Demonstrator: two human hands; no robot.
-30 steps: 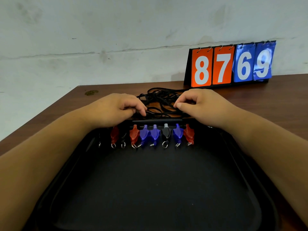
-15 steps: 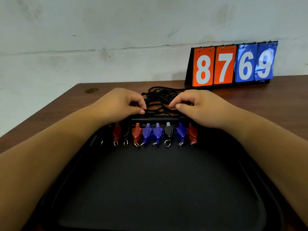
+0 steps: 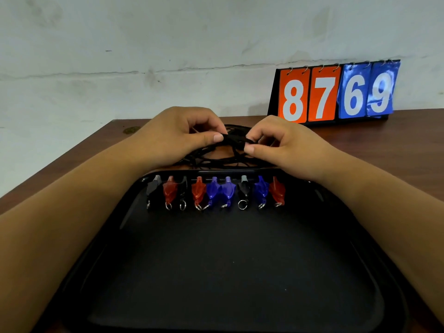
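With my left hand and right hand each pinching the tangle of black cords just behind the tray, I'd tease 1 strand free slowly, without jerking the 9 whistles.

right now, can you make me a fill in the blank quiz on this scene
1. The left hand and right hand pinch cords coloured ____.
2. The scoreboard reads ____.
3. Of the whistles in the tray, ____ are blue.
4. The rightmost whistle is ____.

Missing words: black; 8769; three; red.
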